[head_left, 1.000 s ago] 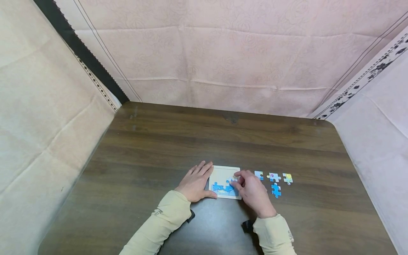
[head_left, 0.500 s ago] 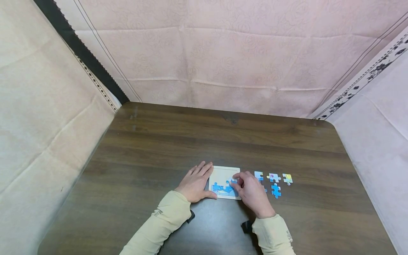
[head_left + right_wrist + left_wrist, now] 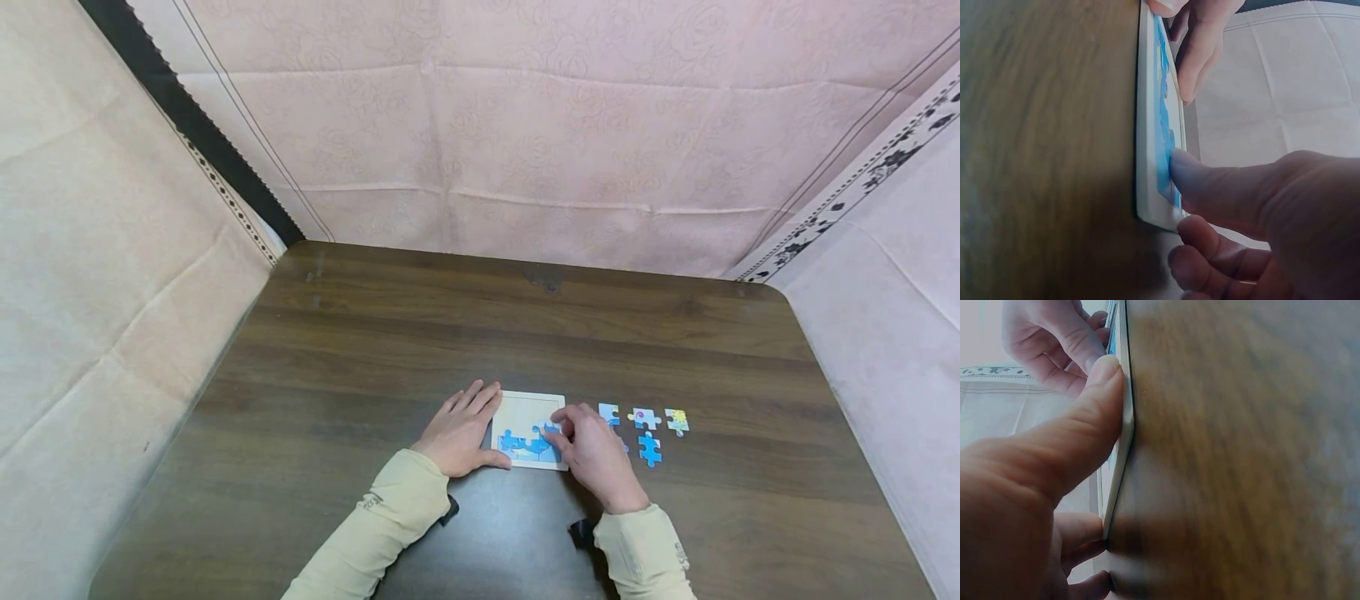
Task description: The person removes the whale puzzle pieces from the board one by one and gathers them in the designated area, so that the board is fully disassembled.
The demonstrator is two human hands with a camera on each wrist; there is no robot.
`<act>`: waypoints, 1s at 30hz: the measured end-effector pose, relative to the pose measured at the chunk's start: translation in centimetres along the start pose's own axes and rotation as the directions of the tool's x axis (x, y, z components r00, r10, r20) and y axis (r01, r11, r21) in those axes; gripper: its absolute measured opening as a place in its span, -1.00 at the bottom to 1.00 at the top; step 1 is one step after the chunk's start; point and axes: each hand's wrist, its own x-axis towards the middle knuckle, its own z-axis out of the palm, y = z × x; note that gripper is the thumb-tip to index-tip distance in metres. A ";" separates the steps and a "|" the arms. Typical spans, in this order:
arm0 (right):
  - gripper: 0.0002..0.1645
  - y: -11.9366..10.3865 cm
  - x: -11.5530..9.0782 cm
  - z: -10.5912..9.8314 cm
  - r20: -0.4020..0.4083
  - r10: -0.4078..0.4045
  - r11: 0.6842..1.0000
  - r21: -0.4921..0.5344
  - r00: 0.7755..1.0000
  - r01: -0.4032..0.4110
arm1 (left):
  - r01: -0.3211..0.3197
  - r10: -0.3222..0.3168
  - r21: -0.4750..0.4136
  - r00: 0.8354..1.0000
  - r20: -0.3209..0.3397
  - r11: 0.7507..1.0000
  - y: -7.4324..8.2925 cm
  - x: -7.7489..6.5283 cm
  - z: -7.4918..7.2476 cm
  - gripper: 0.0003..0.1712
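A small pale puzzle tray (image 3: 519, 410) lies on the wooden table, with joined blue jigsaw pieces (image 3: 525, 447) along its near side. My left hand (image 3: 459, 435) rests at the tray's left edge, fingers straight and thumb on the frame near the front corner. At the right side, my right hand (image 3: 596, 457) pinches a blue puzzle piece (image 3: 551, 429) between thumb and forefinger, over the tray. In the right wrist view, the thumb (image 3: 1191, 172) touches the blue piece; the forefinger's tip is hidden there. The left wrist view shows the left thumb (image 3: 1100, 387) against the tray's rim.
Several loose puzzle pieces lie right of the tray: a blue-and-white one (image 3: 608, 412), a white one (image 3: 645, 417), a yellow one (image 3: 677, 419) and a blue one (image 3: 649, 448). Another is mostly hidden behind the right hand. Fabric curtains (image 3: 495, 142) border the table (image 3: 420, 333).
The right hand shifts very slightly at the tray's right side and keeps its pinch. A bit of another loose piece now shows beside it. The left hand and tray stay put.
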 end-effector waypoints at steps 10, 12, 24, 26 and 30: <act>-0.70 0.1 0.3 -0.1 0.000 0.010 0.999 -0.036 1.000 -0.010 | 0.008 -0.008 -0.003 1.000 0.009 1.000 0.2 0.0 0.0 0.19; -0.71 0.0 0.4 -0.1 0.004 0.002 0.999 -0.037 1.000 -0.002 | 0.011 -0.011 -0.003 1.000 0.011 1.000 0.2 0.0 -0.1 0.19; -0.71 0.0 0.9 0.0 0.008 -0.003 1.000 -0.013 1.000 0.003 | 0.007 -0.007 0.001 1.000 0.010 1.000 -0.1 -0.1 -0.1 0.19; -0.70 0.0 0.9 0.0 0.006 0.007 1.000 -0.003 1.000 -0.007 | 0.006 -0.006 0.000 1.000 0.008 1.000 0.0 -0.1 -0.1 0.19; -0.70 0.0 0.9 0.0 -0.001 0.018 1.000 0.008 1.000 -0.018 | 0.008 -0.008 -0.001 1.000 0.005 1.000 0.0 0.0 0.0 0.19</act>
